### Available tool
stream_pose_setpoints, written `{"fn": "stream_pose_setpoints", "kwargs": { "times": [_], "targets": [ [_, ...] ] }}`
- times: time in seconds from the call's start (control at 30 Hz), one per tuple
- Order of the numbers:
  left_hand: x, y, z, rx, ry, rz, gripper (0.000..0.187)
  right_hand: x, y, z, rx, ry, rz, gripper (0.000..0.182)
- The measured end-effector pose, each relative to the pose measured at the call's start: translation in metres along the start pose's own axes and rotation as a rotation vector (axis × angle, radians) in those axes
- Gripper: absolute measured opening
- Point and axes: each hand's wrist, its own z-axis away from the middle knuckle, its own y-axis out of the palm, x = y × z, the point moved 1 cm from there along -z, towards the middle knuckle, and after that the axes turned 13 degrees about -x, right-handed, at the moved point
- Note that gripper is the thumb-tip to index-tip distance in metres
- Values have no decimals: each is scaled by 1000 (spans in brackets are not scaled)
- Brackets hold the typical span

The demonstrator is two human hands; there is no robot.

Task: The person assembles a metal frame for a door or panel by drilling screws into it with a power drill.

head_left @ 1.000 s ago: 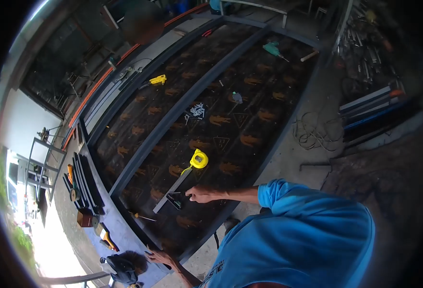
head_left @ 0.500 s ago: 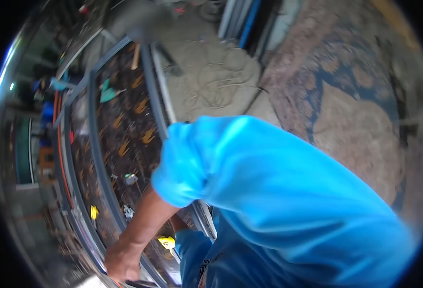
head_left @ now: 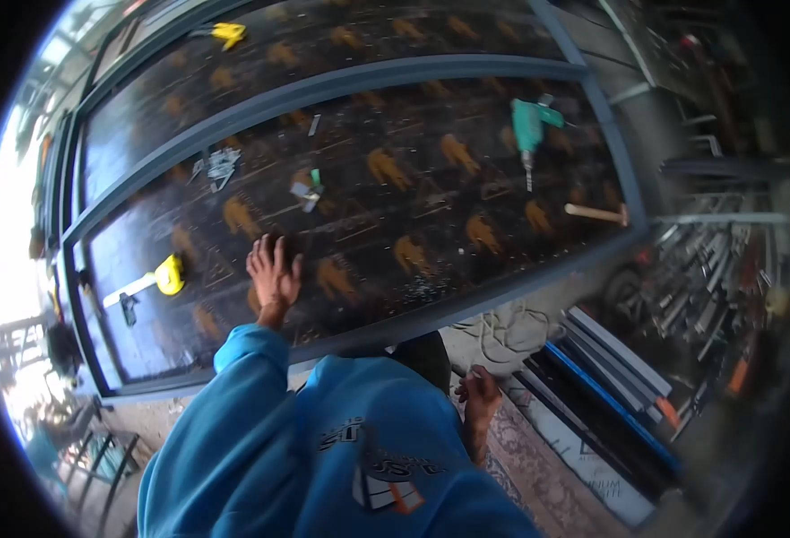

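Note:
My left hand [head_left: 274, 272] lies flat, fingers spread, on the dark patterned panel [head_left: 413, 179] inside a grey steel frame [head_left: 350, 79]. It holds nothing. A yellow tape measure [head_left: 171, 274], a metal strip [head_left: 129, 289] and a small black tool [head_left: 128, 310] lie left of that hand. My right hand [head_left: 480, 392] is low beside my blue shirt, at the edge of a rug [head_left: 547, 475]; its fingers are not clear. A green drill [head_left: 529, 125] lies on the panel at the far right.
A wooden-handled hammer [head_left: 596, 213] lies near the frame's right corner. A pile of screws [head_left: 220, 166], a small object [head_left: 307, 186] and a yellow tool [head_left: 229, 33] rest on the panel. Coiled cable [head_left: 502, 332] and stacked blue and metal bars [head_left: 610, 394] lie on the floor to the right.
The view swung around sharply across the frames. My hand has left the black tool by the tape measure, and now presses flat on the panel further right.

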Motion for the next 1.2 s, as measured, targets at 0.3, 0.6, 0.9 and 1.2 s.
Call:
{"fn": "stream_pose_setpoints", "kwargs": {
  "times": [0.3, 0.6, 0.9, 1.2],
  "targets": [
    [-9, 5, 12, 30, -62, -88, 50, 176, 78, -284, 42, -625, -28, 27],
    [-168, -34, 76, -256, -747, 88, 37, 336, 219, -565, -257, -741, 726, 65],
    [-318, -42, -14, -113, -941, 480, 27, 324, 254, -470, 556, -808, -245, 37],
    [-353, -4, -163, -162, -349, 756, 63, 274, 222, -290, 940, -702, -119, 52]
  ]
}}
